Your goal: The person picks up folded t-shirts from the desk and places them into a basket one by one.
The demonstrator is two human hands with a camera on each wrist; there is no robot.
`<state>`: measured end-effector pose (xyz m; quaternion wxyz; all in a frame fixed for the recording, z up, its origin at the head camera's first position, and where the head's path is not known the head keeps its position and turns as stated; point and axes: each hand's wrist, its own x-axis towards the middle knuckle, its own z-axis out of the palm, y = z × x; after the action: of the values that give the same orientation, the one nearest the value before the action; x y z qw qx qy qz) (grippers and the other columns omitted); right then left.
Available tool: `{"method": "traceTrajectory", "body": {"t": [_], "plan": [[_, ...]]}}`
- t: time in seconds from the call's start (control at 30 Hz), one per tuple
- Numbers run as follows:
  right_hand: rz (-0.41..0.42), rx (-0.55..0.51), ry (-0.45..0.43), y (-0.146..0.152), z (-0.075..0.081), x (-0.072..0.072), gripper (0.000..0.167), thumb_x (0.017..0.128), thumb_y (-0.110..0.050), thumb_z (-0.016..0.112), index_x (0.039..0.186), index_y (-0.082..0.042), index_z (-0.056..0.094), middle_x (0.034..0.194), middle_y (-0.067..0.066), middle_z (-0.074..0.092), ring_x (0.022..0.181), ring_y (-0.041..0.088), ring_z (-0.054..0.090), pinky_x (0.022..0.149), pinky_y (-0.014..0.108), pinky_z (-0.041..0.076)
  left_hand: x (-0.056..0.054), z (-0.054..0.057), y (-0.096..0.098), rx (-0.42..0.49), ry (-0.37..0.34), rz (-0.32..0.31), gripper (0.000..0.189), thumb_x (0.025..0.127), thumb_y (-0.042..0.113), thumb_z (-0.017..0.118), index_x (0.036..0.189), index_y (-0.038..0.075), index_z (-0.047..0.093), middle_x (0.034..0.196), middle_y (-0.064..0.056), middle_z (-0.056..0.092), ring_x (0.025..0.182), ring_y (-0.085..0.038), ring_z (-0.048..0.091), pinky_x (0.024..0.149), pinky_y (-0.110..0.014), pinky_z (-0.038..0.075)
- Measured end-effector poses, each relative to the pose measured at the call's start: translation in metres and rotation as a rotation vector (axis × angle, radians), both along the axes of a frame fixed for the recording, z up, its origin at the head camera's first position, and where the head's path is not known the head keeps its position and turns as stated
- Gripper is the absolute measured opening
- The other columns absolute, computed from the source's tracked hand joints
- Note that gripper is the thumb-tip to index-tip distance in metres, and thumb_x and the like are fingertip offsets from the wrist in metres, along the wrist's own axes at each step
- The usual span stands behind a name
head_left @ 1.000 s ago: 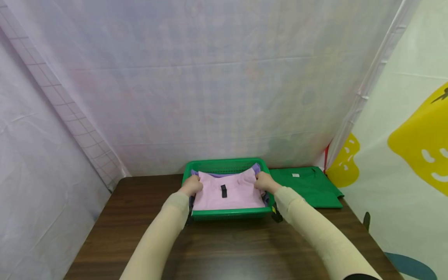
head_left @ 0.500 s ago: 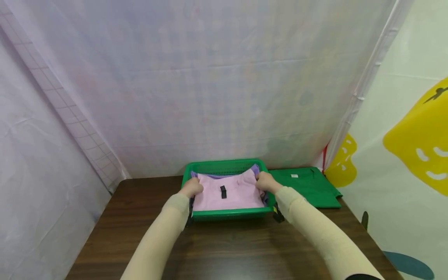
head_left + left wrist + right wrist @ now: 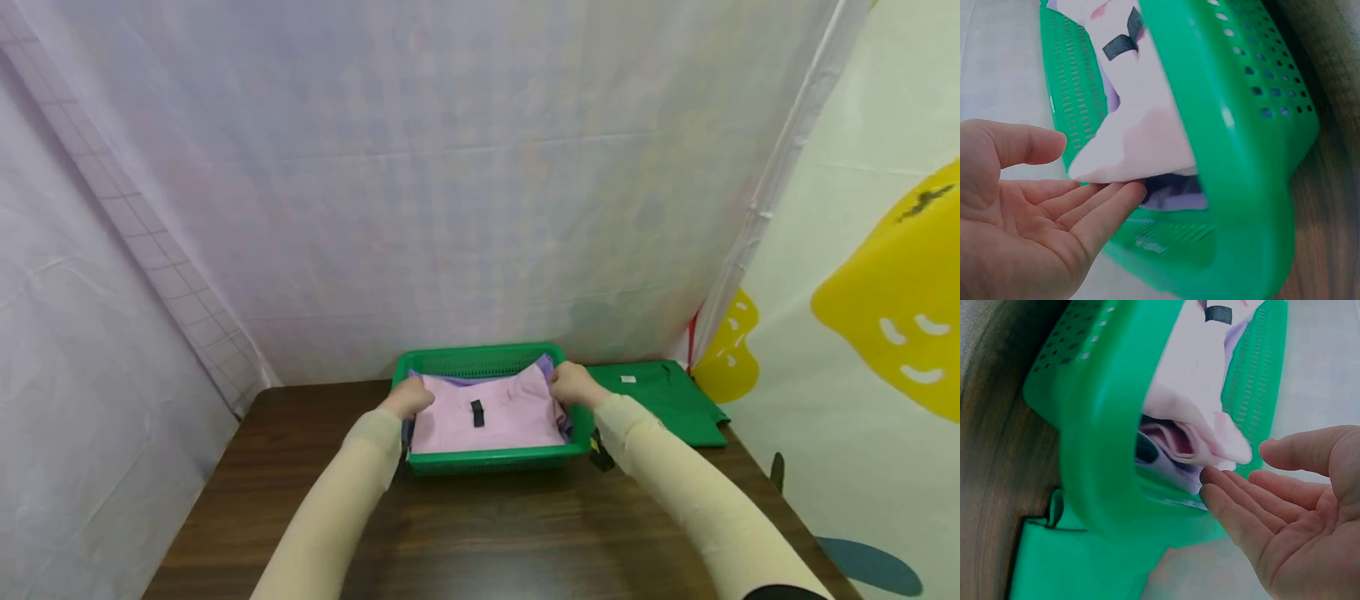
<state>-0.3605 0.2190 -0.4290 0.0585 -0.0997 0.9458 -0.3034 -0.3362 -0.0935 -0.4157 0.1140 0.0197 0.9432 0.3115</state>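
Left wrist view first, and the left hand point(image 3: 1035, 231) was seen with fingers stretched straight, thumb held apart, fingertips set at the edge of the pink garment point(image 3: 1141, 134). Over to the right hand point(image 3: 1300, 519): fingers loosely extended, tips held right beside the garment's folded side; whether contact was made could not be told. The garment was framed between both hands, inside the green basket point(image 3: 487, 457), over purple cloth point(image 3: 546, 364). Room was seen behind it, before the far wall; rightward, the basket was flanked by a green cloth point(image 3: 667, 408) on the dark table point(image 3: 300, 467).
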Motion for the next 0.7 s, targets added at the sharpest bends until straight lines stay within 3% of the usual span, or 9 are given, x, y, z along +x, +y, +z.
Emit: {"method": "traceTrajectory", "body": {"t": [0.1,0.23,0.27,0.33,0.4,0.47,0.57,0.63,0.7], "plan": [[-0.016,-0.024,-0.024,0.002,0.005,0.0,0.034,0.076,0.005,0.046,0.054,-0.016,0.029,0.052,-0.004,0.022,0.046,0.011,0.017,0.043,0.025,0.022,-0.002,0.003,-0.001,-0.018,0.002,-0.015,0.057,0.091,0.007,0.042,0.144,-0.009,0.035,0.147,-0.025,0.039,0.08,-0.027,0.051,0.062,-0.034,0.046],[-0.048,-0.051,-0.057,0.001,0.01,0.0,0.032,0.081,0.002,0.048,0.058,-0.012,0.032,0.053,-0.003,0.025,0.046,0.011,0.022,0.044,0.026,0.027,-0.004,0.009,-0.001,-0.039,0.069,-0.037,0.053,0.092,0.008,0.042,0.142,-0.008,0.041,0.144,-0.023,0.043,0.11,-0.034,0.055,0.092,-0.043,0.046],[-0.056,-0.063,-0.063,0.0,0.01,0.0,0.027,0.083,0.001,0.05,0.059,-0.008,0.042,0.054,-0.003,0.03,0.046,0.011,0.026,0.044,0.026,0.03,-0.004,0.01,0.0,-0.044,0.091,-0.041,0.052,0.092,0.008,0.042,0.141,-0.008,0.043,0.143,-0.023,0.044,0.118,-0.036,0.053,0.099,-0.045,0.042],[-0.063,-0.107,-0.096,-0.002,0.011,0.002,0.014,0.088,-0.001,0.052,0.077,0.001,0.06,0.059,0.002,0.042,0.048,0.012,0.036,0.047,0.026,0.039,-0.003,0.012,0.002,-0.044,0.135,-0.039,0.049,0.091,0.008,0.043,0.138,-0.007,0.047,0.141,-0.021,0.048,0.129,-0.037,0.043,0.105,-0.047,0.037],[-0.066,-0.163,-0.144,-0.005,0.01,0.005,0.025,0.092,-0.005,0.052,0.11,0.008,0.063,0.074,0.012,0.055,0.053,0.015,0.045,0.053,0.03,0.048,-0.003,0.011,0.006,-0.021,0.15,-0.036,0.048,0.091,0.008,0.045,0.136,-0.005,0.051,0.138,-0.02,0.051,0.122,-0.035,0.051,0.1,-0.045,0.042],[-0.069,-0.229,-0.196,-0.009,0.008,0.009,0.043,0.095,-0.007,0.052,0.133,0.012,0.049,0.096,0.022,0.06,0.064,0.021,0.055,0.061,0.035,0.054,-0.001,0.009,0.009,0.029,0.132,-0.029,0.047,0.09,0.009,0.047,0.135,-0.004,0.053,0.136,-0.02,0.053,0.11,-0.035,0.057,0.09,-0.043,0.049],[-0.067,-0.286,-0.249,-0.014,0.003,0.014,0.048,0.096,-0.008,0.05,0.139,0.013,0.041,0.118,0.03,0.054,0.084,0.031,0.06,0.07,0.04,0.056,0.002,0.002,0.011,0.129,0.058,-0.009,0.048,0.091,0.01,0.049,0.137,-0.002,0.05,0.137,-0.021,0.051,0.107,-0.035,0.058,0.08,-0.043,0.053],[-0.068,-0.299,-0.263,-0.017,-0.001,0.017,0.05,0.096,-0.009,0.05,0.14,0.013,0.038,0.125,0.031,0.05,0.095,0.035,0.058,0.071,0.04,0.055,0.005,-0.003,0.011,0.192,0.002,0.009,0.051,0.091,0.011,0.05,0.14,-0.002,0.047,0.14,-0.023,0.046,0.116,-0.038,0.053,0.08,-0.049,0.053],[-0.076,-0.308,-0.274,-0.019,-0.004,0.019,0.051,0.096,-0.009,0.05,0.141,0.013,0.037,0.13,0.031,0.047,0.091,0.031,0.056,0.067,0.037,0.053,0.008,-0.009,0.011,0.228,-0.036,0.019,0.054,0.091,0.012,0.05,0.143,-0.001,0.043,0.144,-0.024,0.042,0.125,-0.042,0.045,0.083,-0.058,0.05]]}}
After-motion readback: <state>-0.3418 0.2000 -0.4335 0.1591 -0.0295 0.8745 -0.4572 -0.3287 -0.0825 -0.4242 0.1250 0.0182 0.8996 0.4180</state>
